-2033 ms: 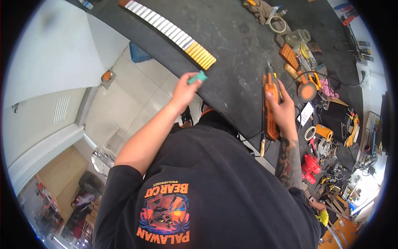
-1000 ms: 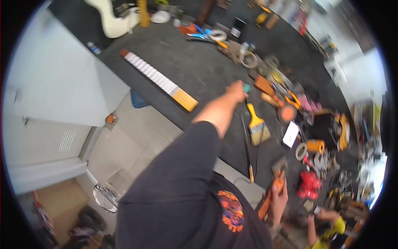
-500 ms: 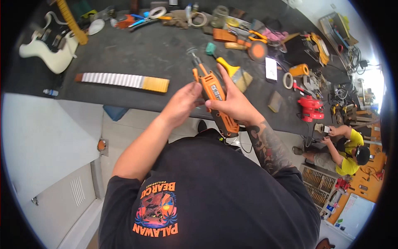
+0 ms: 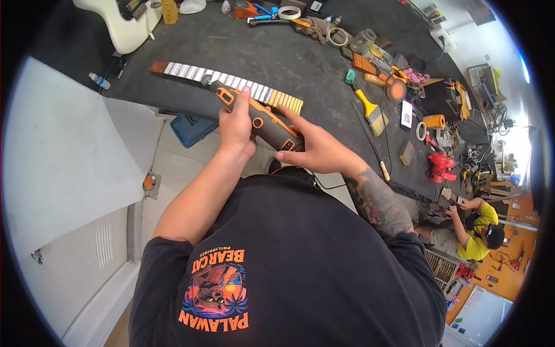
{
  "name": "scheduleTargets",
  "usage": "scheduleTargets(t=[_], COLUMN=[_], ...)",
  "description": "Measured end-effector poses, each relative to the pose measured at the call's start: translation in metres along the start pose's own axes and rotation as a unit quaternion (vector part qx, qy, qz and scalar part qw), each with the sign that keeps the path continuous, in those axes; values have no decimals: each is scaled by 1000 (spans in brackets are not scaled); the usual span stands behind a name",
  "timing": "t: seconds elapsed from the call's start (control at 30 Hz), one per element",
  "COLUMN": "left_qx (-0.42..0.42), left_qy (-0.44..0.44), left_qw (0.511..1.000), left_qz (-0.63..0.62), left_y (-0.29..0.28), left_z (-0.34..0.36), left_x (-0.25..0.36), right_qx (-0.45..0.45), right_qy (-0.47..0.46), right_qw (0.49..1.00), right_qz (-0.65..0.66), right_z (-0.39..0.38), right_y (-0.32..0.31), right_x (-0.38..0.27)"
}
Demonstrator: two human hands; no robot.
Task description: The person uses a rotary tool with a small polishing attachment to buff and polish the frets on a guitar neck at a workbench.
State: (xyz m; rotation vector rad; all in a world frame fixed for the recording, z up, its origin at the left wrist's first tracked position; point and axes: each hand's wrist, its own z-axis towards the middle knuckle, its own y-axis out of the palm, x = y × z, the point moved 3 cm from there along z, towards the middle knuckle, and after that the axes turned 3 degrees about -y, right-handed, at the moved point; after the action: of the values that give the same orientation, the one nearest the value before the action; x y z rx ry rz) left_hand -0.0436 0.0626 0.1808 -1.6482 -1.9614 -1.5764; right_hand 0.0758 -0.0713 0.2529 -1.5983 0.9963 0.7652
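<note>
An orange and grey rotary tool (image 4: 270,132) is held in both hands, its nose toward the far left. My left hand (image 4: 235,128) wraps round its front part, thumb on top. My right hand (image 4: 324,147) grips the rear end with the thumb below and fingers along the upper side. The small round bit (image 4: 207,80) at the nose appears over a guitar neck (image 4: 231,81), banded with white and yellow strips, brown at its left end. Whether the bit touches the neck, I cannot tell. A cord trails from the tool's rear.
Right of the neck lie a yellow-handled brush (image 4: 370,110), a file with a wooden handle (image 4: 378,156) and a phone (image 4: 406,114). A white guitar body (image 4: 124,32) rests at the far left. Clutter lines the bench's back. A person in yellow (image 4: 483,228) works at the right.
The tool has swung from pointing away to pointing left, its bit now over the neck. My left hand has shifted onto the tool's front, my right hand toward its rear. The view has turned too.
</note>
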Motion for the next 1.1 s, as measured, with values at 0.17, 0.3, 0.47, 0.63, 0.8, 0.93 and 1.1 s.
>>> scheduleTargets(t=[0.17,0.3,0.47,0.63,0.8,0.93,1.1], left_qx=[17,29,44,95,40,68,28], left_qy=[17,16,7,5,0,17,34], left_qw=[1000,999,998,995,998,997,999], left_qz=[8,12,53,39,44,28,17], left_y=[-5,-8,1,11,17,16,11], left_z=[0,5,12,22,35,45,66], left_x=[6,0,-9,-15,-22,-26,-14], right_qx=[17,-64,-51,-106,-70,-84,-15], right_qy=[-56,-4,-67,10,-50,4,13], right_qw=[998,998,996,992,995,996,998], right_qz=[-20,28,38,71,40,15,-58], right_z=[2,6,16,28,33,51,89], right_y=[9,-5,-15,-37,-45,-48,-36], right_x=[1,8,36,45,66,46,35])
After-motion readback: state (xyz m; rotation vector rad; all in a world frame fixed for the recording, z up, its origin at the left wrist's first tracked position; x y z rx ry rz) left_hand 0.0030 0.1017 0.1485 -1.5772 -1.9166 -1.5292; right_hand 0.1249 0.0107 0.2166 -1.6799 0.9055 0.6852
